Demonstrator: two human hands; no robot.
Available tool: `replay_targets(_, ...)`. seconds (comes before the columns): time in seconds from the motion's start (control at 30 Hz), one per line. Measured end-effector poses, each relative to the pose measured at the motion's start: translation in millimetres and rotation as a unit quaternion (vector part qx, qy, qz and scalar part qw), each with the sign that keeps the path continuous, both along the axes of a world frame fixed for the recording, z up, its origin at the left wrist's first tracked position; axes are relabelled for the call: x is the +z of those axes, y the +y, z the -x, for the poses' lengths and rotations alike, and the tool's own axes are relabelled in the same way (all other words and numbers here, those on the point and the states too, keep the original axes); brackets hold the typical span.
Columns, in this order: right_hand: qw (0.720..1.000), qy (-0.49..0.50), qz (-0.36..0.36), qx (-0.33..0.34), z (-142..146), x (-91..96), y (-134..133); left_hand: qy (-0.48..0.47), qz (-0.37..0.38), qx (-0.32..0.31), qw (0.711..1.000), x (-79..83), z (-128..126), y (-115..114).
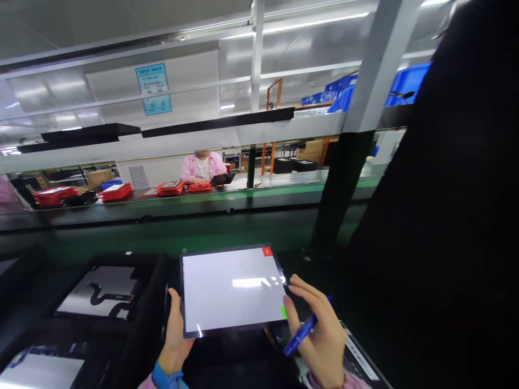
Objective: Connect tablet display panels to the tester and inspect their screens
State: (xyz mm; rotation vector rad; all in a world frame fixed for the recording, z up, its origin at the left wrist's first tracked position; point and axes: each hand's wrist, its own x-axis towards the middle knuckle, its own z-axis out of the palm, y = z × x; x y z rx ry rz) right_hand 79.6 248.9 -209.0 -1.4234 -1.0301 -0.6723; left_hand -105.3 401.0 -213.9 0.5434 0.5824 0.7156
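A flat tablet screen (231, 294) with a black border is lit white, tilted up towards me. It shows a red patch at its upper right corner and a green one at its lower right. My left hand (176, 329) grips its left edge, thumb along the side, a blue band round the wrist. In my right hand (320, 335) a blue pen (302, 332) lies across the palm. That hand's thumb and forefinger are at the screen's right edge; whether they touch it I cannot tell.
Black trays (150, 292) at the left hold panels with dark flex cables. A device with a white strip (360, 356) lies under my right forearm. Across the line, a person in pink (203, 166) sits by red stacks (115, 193). A dark post (344, 178) rises at the right.
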Motion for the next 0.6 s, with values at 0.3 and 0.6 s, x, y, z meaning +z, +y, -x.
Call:
replay_targets(0.3,0.968,-0.203,0.149,-0.006,40,7.8,49,0.017,0.023,-0.021,0.999,-10.1,-10,-13)
replay_targets(0.6,0.969,-0.210,0.127,0.024,0,-10.4,23,-0.031,0.032,0.031,0.999,-17.1,-9,-6)
